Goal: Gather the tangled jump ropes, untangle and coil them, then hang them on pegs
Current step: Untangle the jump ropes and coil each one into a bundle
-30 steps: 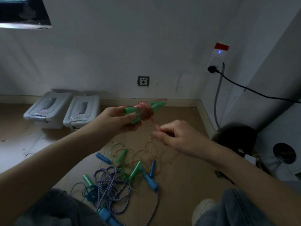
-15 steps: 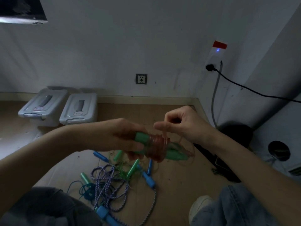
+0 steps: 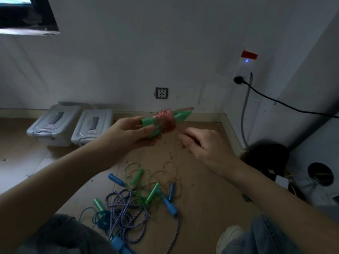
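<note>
My left hand (image 3: 132, 133) grips a pair of green jump-rope handles (image 3: 180, 116) with a pink cord (image 3: 165, 120) wound tightly around them, held up in front of the wall. My right hand (image 3: 203, 143) is just to the right and below the bundle, blurred, fingers curled; whether it pinches the thin cord end cannot be made out. On the floor below lies a tangle of ropes (image 3: 139, 197): a purple-white braided rope (image 3: 122, 213), a thin green cord with green handles (image 3: 153, 193), blue handles (image 3: 171, 208) and a teal cord (image 3: 100, 220).
Two grey lidded bins (image 3: 73, 125) stand against the wall at the left. A wall socket (image 3: 161, 92) is behind the bundle. A black cable (image 3: 275, 101) runs from a plug at right, above a dark round object (image 3: 266, 156). My knees and a shoe frame the bottom.
My left hand has raised the wound bundle back up toward the wall. My right hand dropped from above the bundle to its lower right side.
</note>
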